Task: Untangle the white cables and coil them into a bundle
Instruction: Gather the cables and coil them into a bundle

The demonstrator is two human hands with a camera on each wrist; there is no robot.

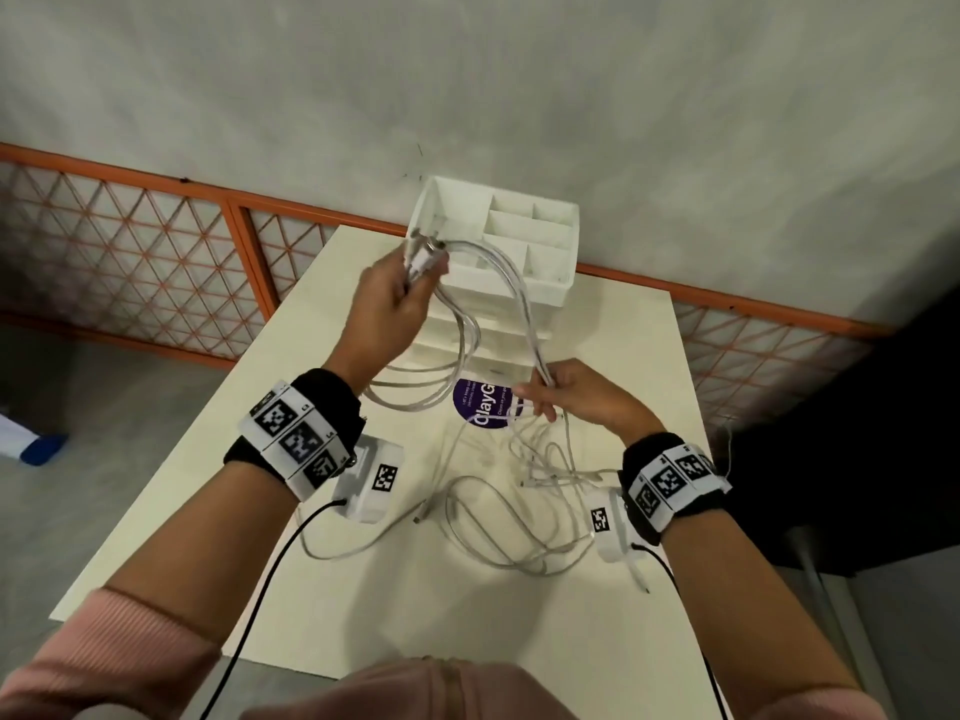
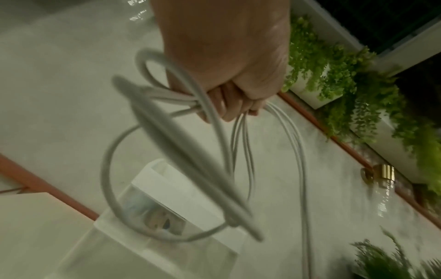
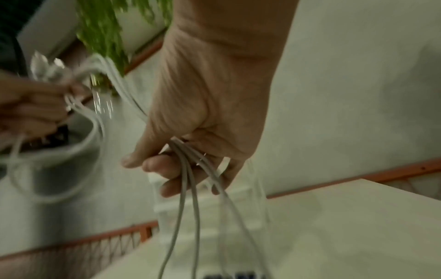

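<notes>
While the left hand (image 1: 387,304) is raised over the table's (image 1: 597,641) far edge, its fingers curled tight round a bunch of white cables (image 1: 511,283) with the plug ends sticking out above the fist, the right hand (image 1: 582,394) sits lower toward the right edge, thumb and fingers pinching the same strands where they arch down. Loops hang below the left fist; loose lengths lie tangled on the table's middle, near its right edge. White compartment organizer (image 1: 550,215) at the far edge; round purple sticker (image 1: 483,407) just before it, partly under cables.
</notes>
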